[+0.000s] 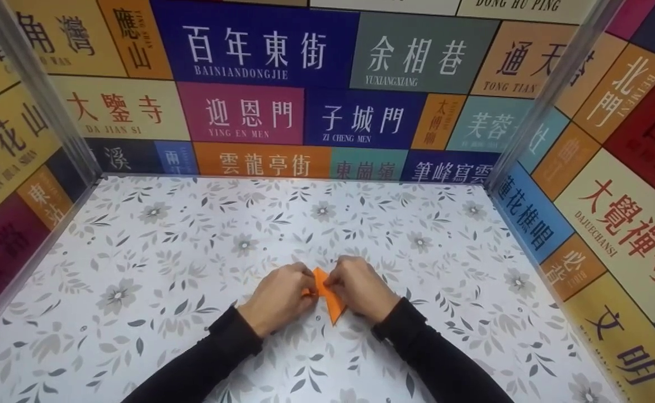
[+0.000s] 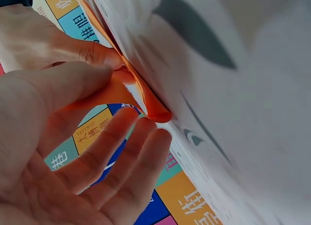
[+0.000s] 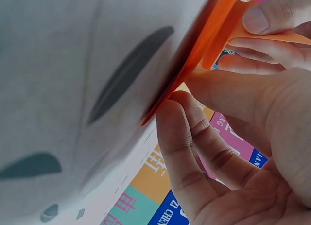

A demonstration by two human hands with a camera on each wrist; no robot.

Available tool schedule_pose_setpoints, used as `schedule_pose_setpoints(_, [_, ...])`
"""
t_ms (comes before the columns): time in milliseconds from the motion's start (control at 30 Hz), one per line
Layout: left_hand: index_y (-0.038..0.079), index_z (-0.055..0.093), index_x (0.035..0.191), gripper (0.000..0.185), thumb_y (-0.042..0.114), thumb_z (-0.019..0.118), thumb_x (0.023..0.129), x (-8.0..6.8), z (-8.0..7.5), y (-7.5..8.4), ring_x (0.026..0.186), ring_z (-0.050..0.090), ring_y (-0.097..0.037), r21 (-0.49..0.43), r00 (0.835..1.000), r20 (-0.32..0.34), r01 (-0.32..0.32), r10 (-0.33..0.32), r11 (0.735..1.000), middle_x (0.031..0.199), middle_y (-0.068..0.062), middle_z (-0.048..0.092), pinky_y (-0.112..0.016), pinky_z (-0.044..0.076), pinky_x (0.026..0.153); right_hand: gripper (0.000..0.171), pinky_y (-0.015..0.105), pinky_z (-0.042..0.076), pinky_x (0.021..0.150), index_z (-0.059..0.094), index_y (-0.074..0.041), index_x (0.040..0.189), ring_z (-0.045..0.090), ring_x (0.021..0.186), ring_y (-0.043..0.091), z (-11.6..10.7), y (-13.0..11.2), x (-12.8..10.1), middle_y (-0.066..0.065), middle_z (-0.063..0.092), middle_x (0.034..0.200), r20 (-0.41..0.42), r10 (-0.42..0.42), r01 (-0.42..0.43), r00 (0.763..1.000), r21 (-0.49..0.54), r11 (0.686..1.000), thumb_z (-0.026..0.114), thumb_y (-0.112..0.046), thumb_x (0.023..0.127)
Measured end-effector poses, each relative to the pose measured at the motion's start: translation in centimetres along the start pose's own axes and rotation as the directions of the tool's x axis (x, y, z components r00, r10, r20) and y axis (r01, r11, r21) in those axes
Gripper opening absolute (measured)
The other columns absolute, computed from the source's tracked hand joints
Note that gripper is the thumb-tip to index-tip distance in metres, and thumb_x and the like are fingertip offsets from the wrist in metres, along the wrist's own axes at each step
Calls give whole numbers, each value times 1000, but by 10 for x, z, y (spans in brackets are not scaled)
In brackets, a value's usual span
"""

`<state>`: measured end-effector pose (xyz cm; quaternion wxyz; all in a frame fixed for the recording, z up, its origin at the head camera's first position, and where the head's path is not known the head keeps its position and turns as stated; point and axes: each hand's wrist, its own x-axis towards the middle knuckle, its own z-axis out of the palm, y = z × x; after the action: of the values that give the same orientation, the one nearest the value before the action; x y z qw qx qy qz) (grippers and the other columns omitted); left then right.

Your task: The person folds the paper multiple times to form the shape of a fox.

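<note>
A small piece of folded orange paper [image 1: 333, 299] is on the floral tabletop between both hands, its pointed end toward me. At its left side, my left hand [image 1: 287, 294] pinches an edge of the paper. My right hand [image 1: 361, 285] grips the other side. In the left wrist view, the left thumb lies along the orange paper [image 2: 150, 101] while the other fingers of that hand [image 2: 107, 162] spread below. The right wrist view has my right hand's fingertips [image 3: 172, 106] at the paper's lower edge [image 3: 187, 69]. The fingers hide part of the folds.
A white tabletop [image 1: 238, 212] printed with grey flowers and leaves spreads under the hands. Panels of coloured blocks with Chinese lettering [image 1: 243, 115] stand upright at the back, left and right. Clear edging strips [image 1: 545, 89] run up the corners.
</note>
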<state>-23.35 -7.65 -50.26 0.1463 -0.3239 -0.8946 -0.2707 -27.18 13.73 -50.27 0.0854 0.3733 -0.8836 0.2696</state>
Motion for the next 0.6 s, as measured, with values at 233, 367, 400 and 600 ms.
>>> schedule_pose_setpoints(233, [14,82,84,9,7,78,79,2,3,0,94,70,-22,5,999,29,-31,31,999,98,-5,73,-34,57,84,16,24,54,67,83,-11,88,62,73,13,-1,0,1,0,65,80,5,3,-3,1000,-9,1000,80,2,79])
schedule_pose_setpoints(367, [14,82,91,13,8,80,80,1,1,-2,102,69,-24,-46,996,78,-36,39,998,99,-4,75,-37,55,91,14,24,54,67,83,-11,89,62,73,13,-1,-1,1,0,65,80,13,23,-23,1000,6,1000,81,1,80])
schedule_pose_setpoints(400, [14,82,94,14,9,81,81,1,0,-3,105,68,-24,-64,995,93,-36,42,997,99,-3,76,-37,54,93,14,24,54,67,83,-11,89,62,73,13,-1,-1,1,0,65,81,15,26,-26,1000,7,1000,81,0,81])
schedule_pose_setpoints(600, [12,81,97,20,23,86,81,0,-4,-8,111,67,-26,-124,984,168,-44,64,991,98,-4,77,-39,52,97,14,23,54,67,83,-11,89,61,74,12,-1,0,0,0,65,81,17,26,-27,1000,26,999,80,0,81])
